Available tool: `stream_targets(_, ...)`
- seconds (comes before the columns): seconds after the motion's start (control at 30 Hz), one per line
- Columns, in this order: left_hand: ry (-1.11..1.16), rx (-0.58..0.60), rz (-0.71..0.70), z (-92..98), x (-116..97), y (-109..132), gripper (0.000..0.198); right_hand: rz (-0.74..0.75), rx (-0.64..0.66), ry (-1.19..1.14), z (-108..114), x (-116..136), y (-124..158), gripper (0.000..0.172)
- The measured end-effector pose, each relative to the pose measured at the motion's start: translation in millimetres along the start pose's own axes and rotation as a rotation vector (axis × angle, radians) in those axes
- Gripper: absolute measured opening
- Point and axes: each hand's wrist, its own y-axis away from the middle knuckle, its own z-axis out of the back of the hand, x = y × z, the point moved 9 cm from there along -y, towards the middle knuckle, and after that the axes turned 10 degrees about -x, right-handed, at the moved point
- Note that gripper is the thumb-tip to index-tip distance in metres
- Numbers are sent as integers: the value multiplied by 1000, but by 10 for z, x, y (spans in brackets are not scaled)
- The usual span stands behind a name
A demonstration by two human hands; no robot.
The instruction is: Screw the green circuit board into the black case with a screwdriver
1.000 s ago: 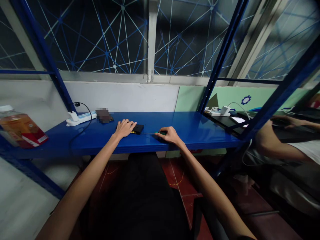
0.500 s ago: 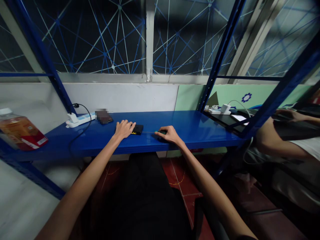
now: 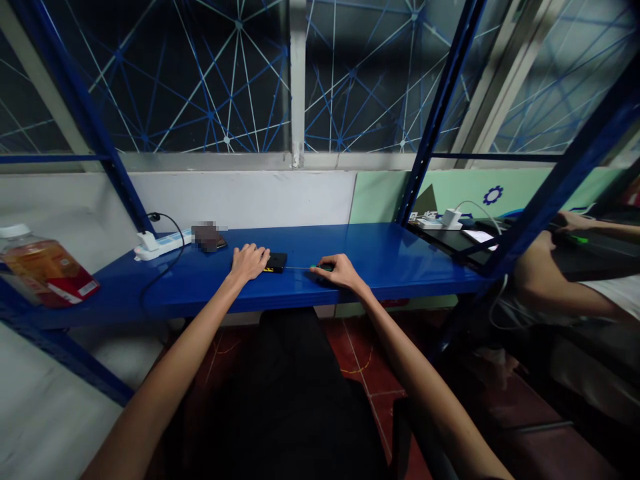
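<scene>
My left hand [image 3: 248,262] lies over the left part of a flat black box with yellow port-like marks on its front edge [image 3: 278,263], holding it down on the blue table [image 3: 345,241]. The fingers are bent over the box, and much of it is hidden beneath them. To the right, my right hand [image 3: 337,271] is closed around the green and black handle of a screwdriver [image 3: 316,268]. Its thin shaft points left, and the tip is at the box's right side; whether it touches cannot be made out.
At the left end stand a bottle of amber drink [image 3: 47,267] and a white power strip [image 3: 163,244] with a black cable [image 3: 167,267]. A dark wallet-like item [image 3: 213,239] lies behind my left hand. On the right are a blue post [image 3: 435,120] and another person's arm [image 3: 555,283].
Both hands, the box and the screwdriver look almost unmoved. The whole view has shifted slightly. At the right, a green item now shows by the other person's hand.
</scene>
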Motion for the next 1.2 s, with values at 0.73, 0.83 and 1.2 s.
stream_targets(0.73, -5, -9, 73, 12, 89, 12, 51, 40, 132, 106, -131, -2, -63, 44)
stream_targets(0.83, 6, -3, 82, -5, 132, 8, 49, 102, 153, 143, -143, 61, -82, 34)
stream_targets(1.2, 45, 6, 142, -128, 396, -83, 49, 240, 110, 454, -368, 226, -132, 35)
